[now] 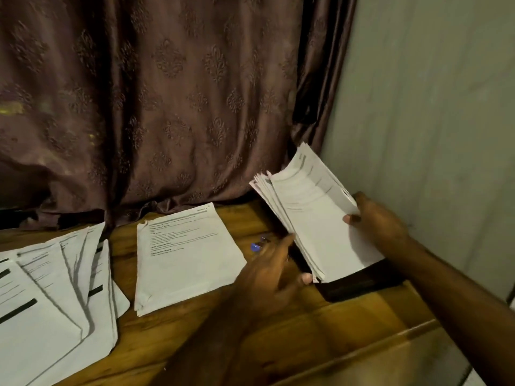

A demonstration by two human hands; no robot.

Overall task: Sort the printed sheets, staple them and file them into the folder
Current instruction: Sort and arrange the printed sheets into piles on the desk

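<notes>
Both hands hold the bundle of sheets up over the dark folder at the right end of the bench; the right hand pinches its right edge, and the left hand grips its near left corner; its long side runs away from the person toward the curtain; the folder lies right under it, nearer the right hand; a neat pile sits to the left, loose pages farther left, a small blue thing between pile and folder.

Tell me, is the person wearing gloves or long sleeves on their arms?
No gloves and no long sleeves show. The left hand and the right hand are bare, and both forearms are uncovered as far as the picture reaches. No rings, watch or bracelets can be seen.
</notes>
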